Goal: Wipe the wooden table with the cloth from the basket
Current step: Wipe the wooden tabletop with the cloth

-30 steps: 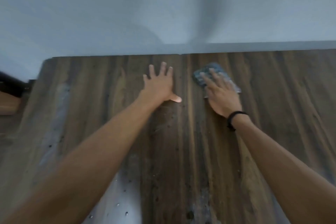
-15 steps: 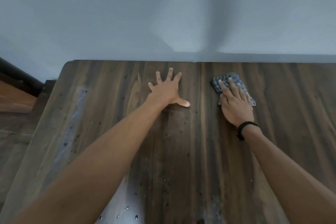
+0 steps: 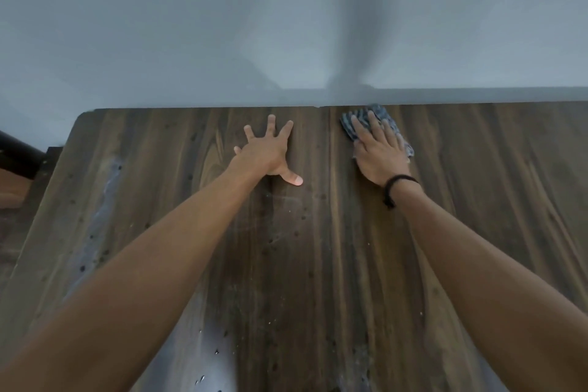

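Note:
A dark wooden table (image 3: 318,264) fills the lower view and runs up to a pale wall. A folded blue-grey cloth (image 3: 350,122) lies on it at the far edge, right of centre. My right hand (image 3: 378,149), with a black band at the wrist, presses flat on the cloth with straight fingers and covers most of it. My left hand (image 3: 270,153) rests flat on the bare wood to the left of the cloth, fingers spread. The basket is not in view.
The pale wall (image 3: 286,25) stands directly behind the table's far edge. The table's left edge and rounded far-left corner (image 3: 82,118) are in view, with a dark object (image 3: 19,153) and floor beyond. Pale streaks and specks mark the wood at the lower left.
My right hand has pushed the cloth away from me to the table's far edge by the wall. My left hand stays flat in about the same spot. The camera has shifted.

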A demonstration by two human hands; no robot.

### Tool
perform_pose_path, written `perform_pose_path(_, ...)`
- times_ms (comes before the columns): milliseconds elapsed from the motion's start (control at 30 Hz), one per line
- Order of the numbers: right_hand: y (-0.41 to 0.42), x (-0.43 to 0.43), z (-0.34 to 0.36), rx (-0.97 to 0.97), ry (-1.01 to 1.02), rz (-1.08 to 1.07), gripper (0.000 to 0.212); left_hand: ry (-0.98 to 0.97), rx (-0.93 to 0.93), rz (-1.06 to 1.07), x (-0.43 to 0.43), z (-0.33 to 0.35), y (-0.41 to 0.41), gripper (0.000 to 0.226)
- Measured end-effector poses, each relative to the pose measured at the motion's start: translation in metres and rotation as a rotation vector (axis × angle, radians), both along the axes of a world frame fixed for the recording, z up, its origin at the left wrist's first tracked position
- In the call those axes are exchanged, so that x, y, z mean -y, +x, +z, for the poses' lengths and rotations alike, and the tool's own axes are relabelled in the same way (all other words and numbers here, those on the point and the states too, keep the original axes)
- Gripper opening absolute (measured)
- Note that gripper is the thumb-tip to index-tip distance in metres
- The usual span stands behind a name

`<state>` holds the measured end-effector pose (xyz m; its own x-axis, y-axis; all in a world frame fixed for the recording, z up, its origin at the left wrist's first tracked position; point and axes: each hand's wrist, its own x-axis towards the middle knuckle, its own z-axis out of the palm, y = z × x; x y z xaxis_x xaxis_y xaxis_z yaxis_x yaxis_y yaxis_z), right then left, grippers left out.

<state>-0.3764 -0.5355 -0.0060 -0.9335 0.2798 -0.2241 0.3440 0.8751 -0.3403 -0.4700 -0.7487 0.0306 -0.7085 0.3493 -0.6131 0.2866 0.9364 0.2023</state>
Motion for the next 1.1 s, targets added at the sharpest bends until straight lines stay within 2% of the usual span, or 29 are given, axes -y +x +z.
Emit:
perform_pose_path(133, -0.035, -0.003, 0.005, 0.083, 0.0, 0.149, 0.055, -0.008, -0.014, -0.007, -0.001, -0.001, 0.0, 0.135)
perform_pose_path(233, -0.042, -0.002, 0.004, 0.059, -0.004, 0.031, 0.057, -0.01, -0.01, -0.015, 0.001, -0.003, -0.001, 0.136)
perform_pose_path(367, -0.049, 0.0, 0.001, 0.052, -0.004, 0.163, 0.055, -0.006, -0.024, -0.026, -0.001, -0.003, -0.001, 0.136)
perform_pose_path(467, -0.055, 0.003, 0.001, 0.025, 0.012, 0.059, 0.055, -0.011, -0.024, -0.021, 0.001, -0.004, -0.003, 0.136)
perform_pose_path(567, -0.052, 0.008, 0.001, 0.026, 0.021, 0.211, 0.055, -0.004, -0.031, -0.04, 0.0, -0.003, -0.006, 0.136)
perform_pose_path(600, -0.051, 0.005, 0.003, 0.014, 0.003, 0.186, 0.055, -0.001, -0.029, -0.034, 0.0, -0.003, -0.008, 0.136)
perform_pose_path(667, -0.035, 0.002, 0.004, -0.033, -0.004, 0.036, 0.055, 0.001, -0.037, -0.021, -0.002, -0.004, -0.006, 0.136)
perform_pose_path(767, 0.02, 0.02, 0.001, -0.006, -0.001, 0.06, 0.052, 0.008, -0.005, -0.048, 0.001, -0.007, 0.002, 0.136)
perform_pose_path(900, 0.064, 0.026, -0.005, -0.065, 0.035, -0.067, 0.054, 0.014, -0.02, -0.042, -0.001, -0.008, 0.001, 0.136)
perform_pose_path(1000, 0.074, 0.034, -0.005, -0.032, 0.002, 0.056, 0.052, 0.012, -0.04, -0.031, 0.004, -0.006, -0.007, 0.136)
perform_pose_path(1100, 0.095, 0.041, -0.005, -0.05, 0.056, -0.058, 0.053, 0.032, -0.041, -0.033, 0.007, -0.007, -0.004, 0.134)
